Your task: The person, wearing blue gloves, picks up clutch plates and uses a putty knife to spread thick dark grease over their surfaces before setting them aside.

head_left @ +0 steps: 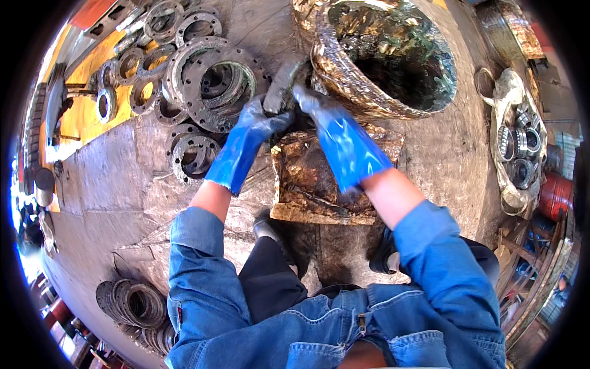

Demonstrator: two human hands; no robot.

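Both my hands wear long blue rubber gloves, darkened with grease at the fingers. My left hand (266, 117) is closed around the lower end of a dark, greasy, elongated piece (284, 86); its exact kind does not show. My right hand (314, 103) is at the piece's right side, fingers together and curled, slightly blurred; what they grip is hidden. Just left of my hands lies a stack of large flanged metal rings (224, 114). A grease-coated drum (353, 86) lies open beyond my right hand. Below the hands sits a brown, grease-stained block or box (313, 175).
More metal rings (161, 58) are spread at the far left near a yellow panel (83, 117). Another ring stack (140, 302) lies at the lower left. On the right, a pale sack (509, 92) holds bearings (522, 141). A red drum (555, 195) stands by the right edge.
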